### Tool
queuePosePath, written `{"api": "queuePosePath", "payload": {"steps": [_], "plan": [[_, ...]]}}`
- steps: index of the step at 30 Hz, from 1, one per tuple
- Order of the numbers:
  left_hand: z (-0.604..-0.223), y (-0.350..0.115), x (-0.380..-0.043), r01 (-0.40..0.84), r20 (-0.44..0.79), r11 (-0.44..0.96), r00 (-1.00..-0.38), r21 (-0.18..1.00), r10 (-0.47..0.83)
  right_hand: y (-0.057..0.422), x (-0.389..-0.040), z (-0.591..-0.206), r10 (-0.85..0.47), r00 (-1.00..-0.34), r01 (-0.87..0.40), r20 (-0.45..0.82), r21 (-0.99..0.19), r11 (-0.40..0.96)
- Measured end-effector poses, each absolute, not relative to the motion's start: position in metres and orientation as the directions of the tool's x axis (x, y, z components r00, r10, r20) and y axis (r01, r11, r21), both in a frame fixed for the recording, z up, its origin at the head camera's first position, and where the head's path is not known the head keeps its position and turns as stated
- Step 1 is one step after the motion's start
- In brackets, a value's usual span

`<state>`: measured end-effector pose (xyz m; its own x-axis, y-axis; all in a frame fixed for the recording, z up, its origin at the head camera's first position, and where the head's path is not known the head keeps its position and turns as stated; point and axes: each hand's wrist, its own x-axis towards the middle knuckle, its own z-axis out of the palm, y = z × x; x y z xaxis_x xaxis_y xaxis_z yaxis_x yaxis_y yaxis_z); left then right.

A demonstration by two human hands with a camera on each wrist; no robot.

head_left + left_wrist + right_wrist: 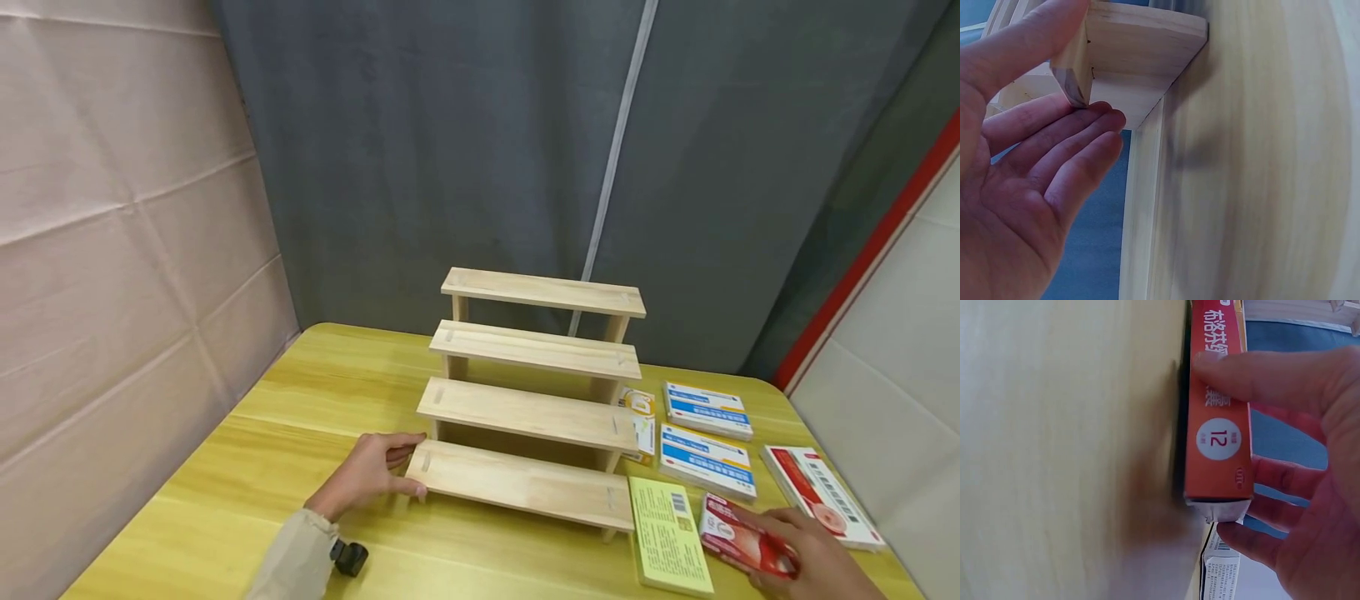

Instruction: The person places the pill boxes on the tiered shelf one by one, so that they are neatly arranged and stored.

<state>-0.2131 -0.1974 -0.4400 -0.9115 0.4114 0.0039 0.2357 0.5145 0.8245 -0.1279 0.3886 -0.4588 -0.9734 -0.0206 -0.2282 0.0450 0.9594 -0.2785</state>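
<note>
A four-tiered wooden step rack (525,483) stands on the table. My left hand (367,473) holds the left end of its lowest board, thumb at the front edge and fingers behind. In the left wrist view, the board's end (1072,78) sits between the thumb and the fingertips. At the lower right, my right hand (813,557) grips a red medicine box (727,529). The right wrist view has the thumb on the box's printed narrow side (1219,469), with the other fingers behind it. Beside this box lies a yellow-green box (670,533), its back text facing up.
Two blue-and-white medicine boxes, a farther one (708,410) and a nearer one (707,460), lie right of the rack. An orange-and-white box (641,421) is partly behind the rack. A red-and-white box (821,496) lies near the table's right edge. Grey curtain (450,150) hangs behind.
</note>
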Motion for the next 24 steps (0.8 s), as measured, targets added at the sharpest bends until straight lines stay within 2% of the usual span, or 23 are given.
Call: {"api": "queuePosePath", "payload": {"steps": [7,13,20,24], "plan": [[-0.4400,-0.1965,-0.2124,0.231,-0.001,0.514,-0.912,0.826,0.410,0.3939,-0.1263,-0.4575,-0.029,-0.976,0.038,-0.216,-0.296,0.954],[-0.4402,-0.1970,-0.2124,0.218,-0.010,0.514,-0.914,0.830,0.405,0.3937,-0.1247,-0.4556,-0.050,-0.986,-0.002,-0.156,-0.289,0.957],[-0.4406,-0.1971,-0.2132,0.222,-0.003,0.510,-0.915,0.831,0.404,0.3907,-0.1260,-0.4504,0.000,-0.978,0.070,-0.208,-0.327,0.943],[-0.4404,-0.1971,-0.2131,0.221,-0.003,0.511,-0.916,0.831,0.401,0.3902,-0.1244,-0.4489,-0.010,-0.987,0.043,-0.162,-0.320,0.946]]}}
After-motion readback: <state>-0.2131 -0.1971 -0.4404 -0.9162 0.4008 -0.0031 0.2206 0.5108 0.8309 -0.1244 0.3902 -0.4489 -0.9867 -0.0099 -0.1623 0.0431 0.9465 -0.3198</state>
